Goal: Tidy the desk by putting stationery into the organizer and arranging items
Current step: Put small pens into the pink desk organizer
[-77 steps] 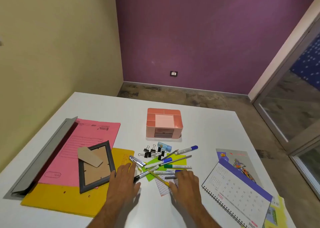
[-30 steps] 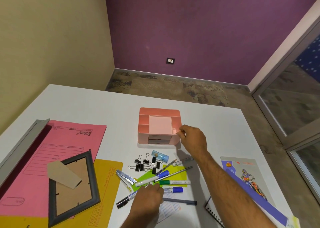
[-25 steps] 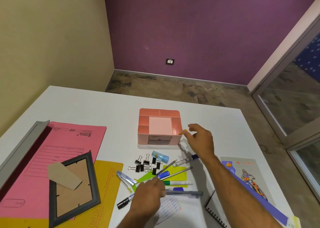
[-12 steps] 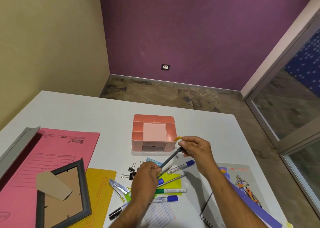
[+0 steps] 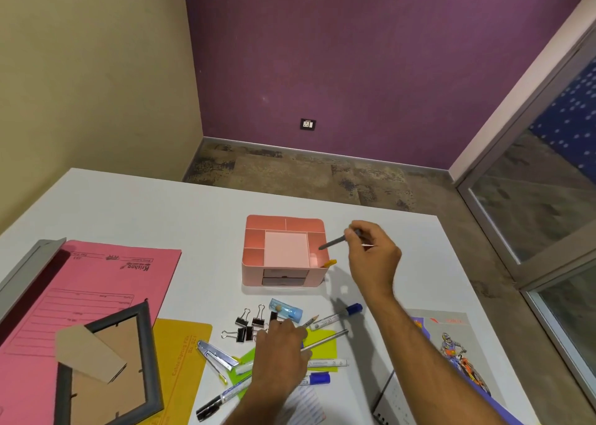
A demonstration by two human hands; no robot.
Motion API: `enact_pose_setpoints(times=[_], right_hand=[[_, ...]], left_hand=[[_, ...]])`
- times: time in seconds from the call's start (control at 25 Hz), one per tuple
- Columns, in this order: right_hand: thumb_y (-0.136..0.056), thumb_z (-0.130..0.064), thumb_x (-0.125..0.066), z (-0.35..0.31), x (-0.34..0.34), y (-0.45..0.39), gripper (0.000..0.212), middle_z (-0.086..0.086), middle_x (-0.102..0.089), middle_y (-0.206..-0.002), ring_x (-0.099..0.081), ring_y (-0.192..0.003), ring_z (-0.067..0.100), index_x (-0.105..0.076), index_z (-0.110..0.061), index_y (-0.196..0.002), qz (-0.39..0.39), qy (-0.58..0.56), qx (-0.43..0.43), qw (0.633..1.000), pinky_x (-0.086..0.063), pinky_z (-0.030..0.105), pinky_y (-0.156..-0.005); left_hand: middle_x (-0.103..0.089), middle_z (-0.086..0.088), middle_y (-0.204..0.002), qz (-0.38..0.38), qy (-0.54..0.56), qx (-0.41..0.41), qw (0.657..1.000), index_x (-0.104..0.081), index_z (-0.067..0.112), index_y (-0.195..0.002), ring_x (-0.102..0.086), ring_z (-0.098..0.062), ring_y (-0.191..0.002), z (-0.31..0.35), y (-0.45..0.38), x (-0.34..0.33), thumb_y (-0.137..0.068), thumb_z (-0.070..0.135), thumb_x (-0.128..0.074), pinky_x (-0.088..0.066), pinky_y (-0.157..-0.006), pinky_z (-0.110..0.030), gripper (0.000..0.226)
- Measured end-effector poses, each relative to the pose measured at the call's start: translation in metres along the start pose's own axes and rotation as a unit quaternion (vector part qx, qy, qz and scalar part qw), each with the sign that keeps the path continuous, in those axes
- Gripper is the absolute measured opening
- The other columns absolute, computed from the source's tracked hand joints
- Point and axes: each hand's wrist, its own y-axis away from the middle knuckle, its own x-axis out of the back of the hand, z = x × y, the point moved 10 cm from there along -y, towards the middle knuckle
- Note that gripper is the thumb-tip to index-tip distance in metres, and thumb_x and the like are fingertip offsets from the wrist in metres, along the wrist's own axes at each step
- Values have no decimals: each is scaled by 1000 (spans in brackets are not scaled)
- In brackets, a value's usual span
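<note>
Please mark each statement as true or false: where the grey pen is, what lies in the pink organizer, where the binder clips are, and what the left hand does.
1. The right hand holds the grey pen above the pink organizer. True.
2. The organizer holds no stationery yet. False: a yellow pen sticks out of its right compartment.
3. The binder clips are in the organizer. False: they lie on the desk in front of it.
4. The left hand is over the pile of markers. True.

A home office or study room: a white worktop (image 5: 161, 212) strewn with pens, binder clips (image 5: 248, 324) and file folders (image 5: 96, 282), purple wall at 12 o'clock
</note>
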Motion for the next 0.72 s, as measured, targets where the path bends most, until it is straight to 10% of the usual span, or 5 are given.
enact_pose_setpoints(times=[0.24,0.44,0.72], right_hand=[[-93,-28,-59,48,-57,18,22,5,-74,-100,-66,-86,23,-70,-24,-112,-176,250,26,952,-52,28,-73],[-94,-31,-58,72,-66,28,25,3,-69,-114,-61,-102,18,-69,-25,-116,-213,237,-18,948,-45,23,-84],[-88,-22,-70,71,-31,32,20,3,-67,-118,-55,-116,19,-72,-18,-107,-95,126,-29,987,-42,26,-96]], left_hand=[[-50,-8,-128,-24,-115,-40,992,-59,20,-118,-39,-32,-121,17,-6,-21,-96,28,-46,-31,-98,-49,27],[-49,-9,-129,-20,-128,-36,991,-59,17,-118,-37,-32,-124,19,-14,-22,-94,19,-49,-30,-99,-49,26],[-42,-11,-137,-17,-120,-42,992,-54,14,-124,-33,-33,-128,21,-19,-21,-96,16,-47,-27,-101,-48,29]])
